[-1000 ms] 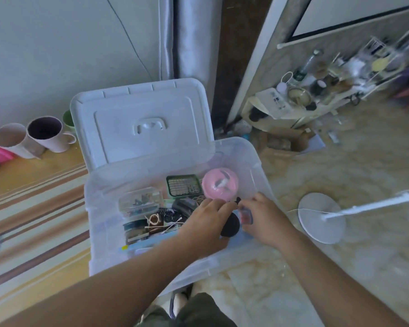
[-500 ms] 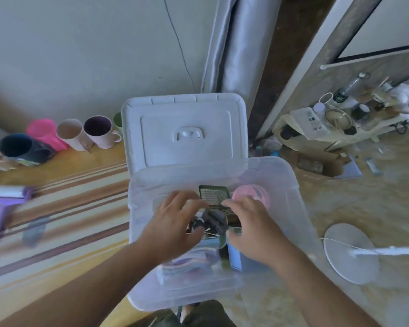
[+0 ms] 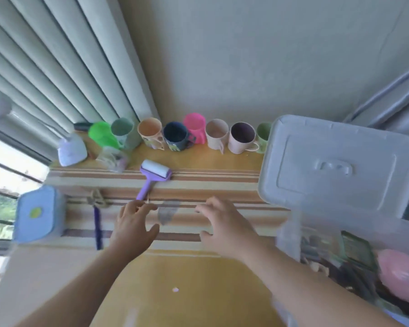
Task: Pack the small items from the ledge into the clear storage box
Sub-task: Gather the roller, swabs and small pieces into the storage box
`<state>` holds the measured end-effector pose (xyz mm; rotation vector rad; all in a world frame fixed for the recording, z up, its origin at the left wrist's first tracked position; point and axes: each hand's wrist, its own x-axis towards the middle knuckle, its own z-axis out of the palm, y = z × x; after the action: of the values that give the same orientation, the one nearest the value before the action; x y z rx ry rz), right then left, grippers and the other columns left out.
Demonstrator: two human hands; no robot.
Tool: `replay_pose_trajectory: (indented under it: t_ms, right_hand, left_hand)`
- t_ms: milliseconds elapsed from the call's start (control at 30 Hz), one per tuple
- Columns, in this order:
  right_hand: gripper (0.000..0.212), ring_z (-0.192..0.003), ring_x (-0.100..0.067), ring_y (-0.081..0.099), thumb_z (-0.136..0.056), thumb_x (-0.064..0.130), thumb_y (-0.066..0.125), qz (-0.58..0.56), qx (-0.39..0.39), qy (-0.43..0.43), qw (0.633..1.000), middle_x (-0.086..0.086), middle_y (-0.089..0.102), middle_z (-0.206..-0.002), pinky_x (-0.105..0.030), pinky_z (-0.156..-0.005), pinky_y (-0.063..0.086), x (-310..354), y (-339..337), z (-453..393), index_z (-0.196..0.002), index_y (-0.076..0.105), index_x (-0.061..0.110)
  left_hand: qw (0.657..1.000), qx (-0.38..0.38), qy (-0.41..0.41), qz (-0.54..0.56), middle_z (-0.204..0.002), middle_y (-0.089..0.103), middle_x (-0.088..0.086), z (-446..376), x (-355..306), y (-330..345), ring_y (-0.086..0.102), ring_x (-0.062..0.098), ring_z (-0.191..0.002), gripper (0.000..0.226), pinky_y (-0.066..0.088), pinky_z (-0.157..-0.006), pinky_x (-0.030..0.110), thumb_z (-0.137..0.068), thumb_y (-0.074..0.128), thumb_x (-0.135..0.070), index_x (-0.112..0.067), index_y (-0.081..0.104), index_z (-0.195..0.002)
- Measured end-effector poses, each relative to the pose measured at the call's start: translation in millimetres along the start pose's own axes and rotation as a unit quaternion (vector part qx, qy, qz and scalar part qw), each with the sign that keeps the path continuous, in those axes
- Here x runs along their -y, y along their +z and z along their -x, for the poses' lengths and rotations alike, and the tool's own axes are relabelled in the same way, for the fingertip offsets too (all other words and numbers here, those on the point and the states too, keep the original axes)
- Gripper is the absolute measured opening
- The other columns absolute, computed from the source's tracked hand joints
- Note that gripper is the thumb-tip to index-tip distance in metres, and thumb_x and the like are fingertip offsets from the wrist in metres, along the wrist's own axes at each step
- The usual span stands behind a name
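The clear storage box [image 3: 291,234] stands at the right with its white lid [image 3: 335,166] tipped up; a pink round item [image 3: 399,272] and other small things lie inside. On the striped ledge [image 3: 213,178] lie a purple lint roller [image 3: 152,177], a small grey blurred item [image 3: 167,213], a knotted cord [image 3: 97,200] and a dark purple stick [image 3: 97,230]. My left hand [image 3: 132,225] hovers open just below the roller's handle. My right hand [image 3: 224,223] is open to the right of the grey item. Neither hand holds anything.
A row of several coloured cups [image 3: 175,135] lines the wall at the back of the ledge. A blue box [image 3: 37,213] sits at the left, a pale scoop-shaped item [image 3: 71,149] and a clear jar [image 3: 112,159] behind it. Curtains hang at the left by the window.
My view has swung left from the box to the ledge. Both hands have left the box's inside and now reach over the striped ledge, empty.
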<state>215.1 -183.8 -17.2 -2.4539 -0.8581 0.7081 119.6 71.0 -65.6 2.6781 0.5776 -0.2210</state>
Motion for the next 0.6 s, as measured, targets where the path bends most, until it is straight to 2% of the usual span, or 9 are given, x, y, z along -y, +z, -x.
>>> replay_pose_trajectory:
  t_ms: [200, 300, 367, 467, 600]
  right_hand:
    - [0.061, -0.134, -0.027, 0.041, -0.095, 0.032, 0.064, 0.042, 0.102, 0.044, 0.993, 0.004, 0.037, -0.142, -0.042, -0.095, 0.05, 35, 77, -124, -0.152, 0.042, 0.035]
    - [0.066, -0.141, -0.027, 0.035, -0.097, 0.032, 0.059, 0.025, 0.116, 0.095, 0.988, 0.003, 0.03, -0.15, -0.045, -0.104, 0.049, 38, 105, -162, -0.158, 0.034, 0.04]
    - [0.067, -0.143, -0.03, 0.029, -0.1, 0.032, 0.055, 0.044, 0.118, 0.118, 0.985, 0.0, 0.024, -0.154, -0.046, -0.106, 0.048, 37, 116, -175, -0.16, 0.028, 0.045]
    - [0.063, -0.139, -0.033, 0.031, -0.099, 0.035, 0.065, 0.082, 0.112, 0.119, 0.983, -0.004, 0.024, -0.151, -0.046, -0.103, 0.048, 35, 124, -184, -0.153, 0.036, 0.048]
    - [0.063, -0.136, -0.031, 0.033, -0.091, 0.026, 0.079, 0.079, 0.132, 0.117, 0.981, -0.002, 0.025, -0.147, -0.046, -0.1, 0.05, 29, 120, -187, -0.142, 0.047, 0.045]
  left_hand:
    - [0.996, 0.055, -0.067, -0.03, -0.133, 0.05, 0.002, -50, 92, -2, 0.047, 0.032, -0.124, 0.058, 0.042, -0.103, 0.044, -0.074, 0.068, -0.036, -0.039, 0.059, -0.131]
    - [0.994, 0.09, -0.061, -0.032, -0.136, 0.051, 0.002, -76, 104, 6, 0.044, 0.03, -0.129, 0.06, 0.039, -0.105, 0.041, -0.081, 0.067, -0.032, -0.034, 0.053, -0.139]
    - [0.993, 0.103, -0.046, -0.022, -0.132, 0.054, 0.004, -92, 105, 16, 0.048, 0.032, -0.125, 0.056, 0.038, -0.104, 0.04, -0.083, 0.064, -0.03, -0.028, 0.053, -0.138]
    - [0.993, 0.113, -0.036, -0.004, -0.124, 0.054, 0.005, -110, 98, 28, 0.051, 0.033, -0.12, 0.053, 0.044, -0.098, 0.041, -0.083, 0.058, -0.032, -0.027, 0.049, -0.136]
    - [0.993, 0.11, -0.032, -0.016, -0.122, 0.051, 0.008, -129, 80, 35, 0.052, 0.036, -0.113, 0.065, 0.045, -0.092, 0.043, -0.088, 0.06, -0.034, -0.026, 0.035, -0.147]
